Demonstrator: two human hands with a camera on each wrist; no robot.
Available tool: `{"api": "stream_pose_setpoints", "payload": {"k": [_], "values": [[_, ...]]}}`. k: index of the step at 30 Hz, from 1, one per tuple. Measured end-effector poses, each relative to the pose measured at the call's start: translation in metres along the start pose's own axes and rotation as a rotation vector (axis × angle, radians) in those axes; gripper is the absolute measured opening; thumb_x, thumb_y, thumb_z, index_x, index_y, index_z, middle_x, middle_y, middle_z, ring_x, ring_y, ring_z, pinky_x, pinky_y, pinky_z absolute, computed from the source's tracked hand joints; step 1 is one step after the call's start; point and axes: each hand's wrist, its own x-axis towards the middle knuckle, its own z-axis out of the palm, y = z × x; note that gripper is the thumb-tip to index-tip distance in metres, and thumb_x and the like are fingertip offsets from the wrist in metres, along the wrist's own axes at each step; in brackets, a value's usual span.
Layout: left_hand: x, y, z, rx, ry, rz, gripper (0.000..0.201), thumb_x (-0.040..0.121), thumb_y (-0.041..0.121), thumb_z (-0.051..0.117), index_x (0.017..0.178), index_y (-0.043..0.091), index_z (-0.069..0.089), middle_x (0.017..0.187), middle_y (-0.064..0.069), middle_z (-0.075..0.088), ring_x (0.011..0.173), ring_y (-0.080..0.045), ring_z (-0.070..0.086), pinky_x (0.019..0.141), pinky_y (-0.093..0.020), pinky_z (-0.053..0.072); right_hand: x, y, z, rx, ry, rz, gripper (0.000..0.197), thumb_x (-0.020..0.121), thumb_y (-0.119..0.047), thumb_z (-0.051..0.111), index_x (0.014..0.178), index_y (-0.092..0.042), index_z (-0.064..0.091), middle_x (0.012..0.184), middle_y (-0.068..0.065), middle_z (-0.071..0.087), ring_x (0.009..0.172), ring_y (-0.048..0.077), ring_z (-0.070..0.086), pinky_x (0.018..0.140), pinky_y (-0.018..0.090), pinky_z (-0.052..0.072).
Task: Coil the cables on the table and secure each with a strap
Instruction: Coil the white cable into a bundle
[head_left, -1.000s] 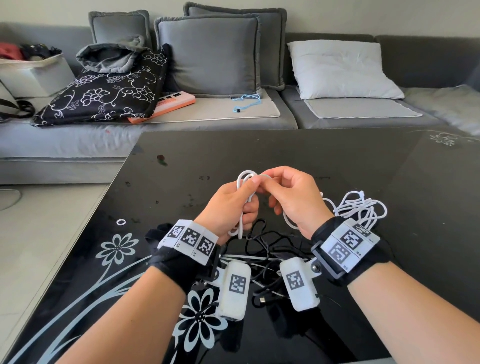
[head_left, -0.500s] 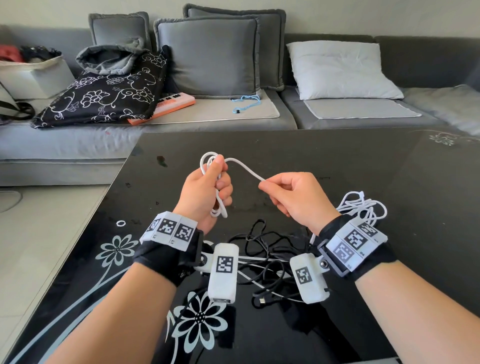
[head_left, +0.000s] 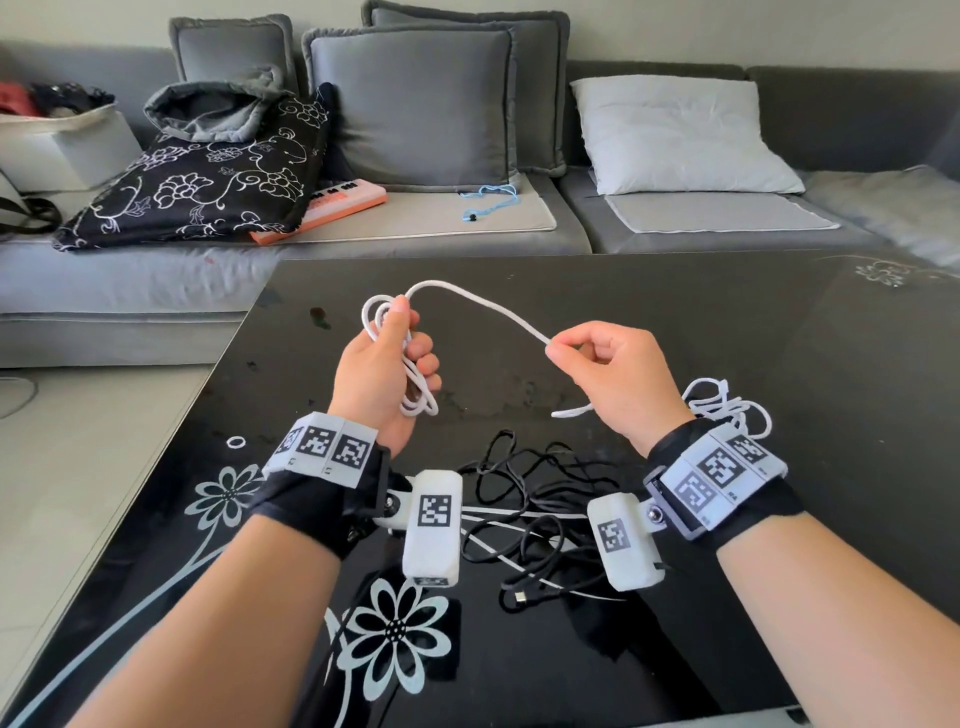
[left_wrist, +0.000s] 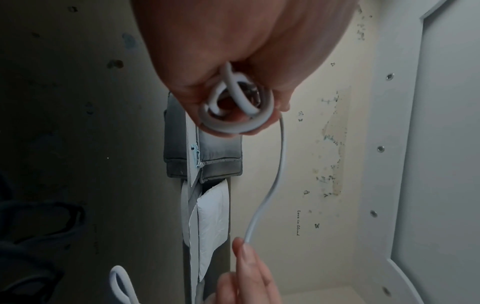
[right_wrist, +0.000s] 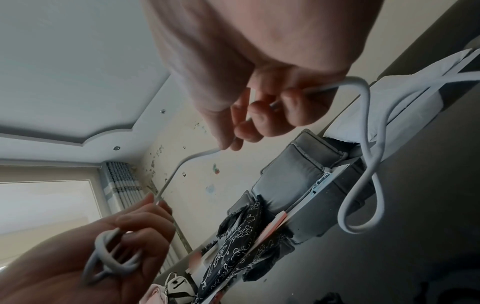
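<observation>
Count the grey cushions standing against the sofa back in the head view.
3: one small grey cushion at far left, one large grey cushion in front, another grey cushion partly hidden behind it. More may be hidden.

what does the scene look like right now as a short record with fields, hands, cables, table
left hand: left hand grips a small coil of the thin white round cable
right hand: right hand pinches the same cable further along
span: cable arcs in the air between the hands
uncoiled rest: white loops lie on the table beyond the right wrist
other cable: tangled thin black cable on the table below the hands
surface: glossy black glass table with white flower print
strap: none on the coil
</observation>
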Motion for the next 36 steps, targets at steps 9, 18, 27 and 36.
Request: {"api": "stream_pose_setpoints", "payload": {"k": [9,18,27,36], "values": [[-0.004,-0.015,0.006,-0.003,-0.01,-0.021,0.024,0.097,0.037,0.061,0.094,0.018,0.047,0.058,0.006,0.038,0.044,-0.008,0.037,0.044,-0.022,0.037,-0.009,-0.014,0.01,0.069,-0.097,0.025,0.011,0.091,-0.021,0.068,0.085,-0.015,0.076,0.054,-0.008,0.055,0.047,0.001,0.048,0.054,0.011,0.039],[-0.005,-0.015,0.006,0.039,0.008,0.023,0.02,0.095,0.034,0.063,0.092,0.016,0.056,0.077,-0.001,0.06,0.058,-0.013,0.054,0.054,-0.026,0.048,-0.018,-0.021,0.015,0.027,-0.332,0.016,0.014,0.082,-0.027,0.08,0.076,-0.014,0.078,0.078,0.023,0.07,0.064,0.014,0.053,0.068,0.025,0.044],[-0.013,-0.013,0.015,-0.034,-0.097,-0.057,0.021,0.101,0.036,0.052,0.108,0.016,0.052,0.096,-0.013,0.076,0.08,-0.027,0.074,0.073,-0.04,0.062,-0.021,-0.023,0.018,-0.071,-0.467,0.016,0.015,0.081,-0.025,0.08,0.076,-0.012,0.078,0.041,-0.012,0.038,0.043,0.006,0.031,0.049,0.015,0.027],[-0.009,-0.009,0.009,-0.045,-0.066,-0.05,0.03,0.1,0.042,0.052,0.106,0.013,0.054,0.062,0.005,0.041,0.046,-0.009,0.033,0.046,-0.022,0.038,-0.02,-0.02,0.015,-0.123,-0.448,0.016,0.013,0.077,-0.029,0.083,0.075,-0.018,0.078,0.055,0.001,0.053,0.05,0.01,0.038,0.054,0.023,0.033]]}}
